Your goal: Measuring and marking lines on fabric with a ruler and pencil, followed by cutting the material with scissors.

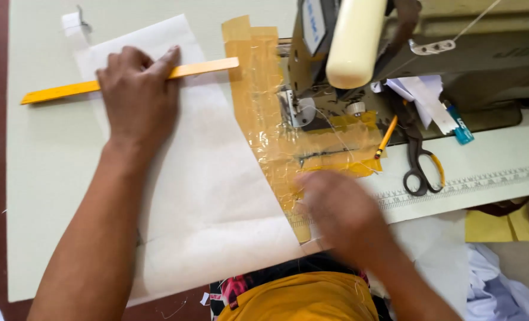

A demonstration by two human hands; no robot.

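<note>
A pale bench (44, 178) is carrying a white fabric sheet (211, 196), a sewing machine (395, 65), scissors (422, 166) and a pencil (387, 137).

My yellow ruler (128, 80) lies slanted across the top of the white fabric sheet (211, 190), spread flat on the counter.

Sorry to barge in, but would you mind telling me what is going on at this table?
A person at a sewing machine presses the left hand on a long yellow wooden ruler lying across a large white sheet of paper or fabric. The right hand, blurred, is at the sheet's right edge. Black-and-yellow scissors and a yellow pencil lie untouched nearby.
</note>
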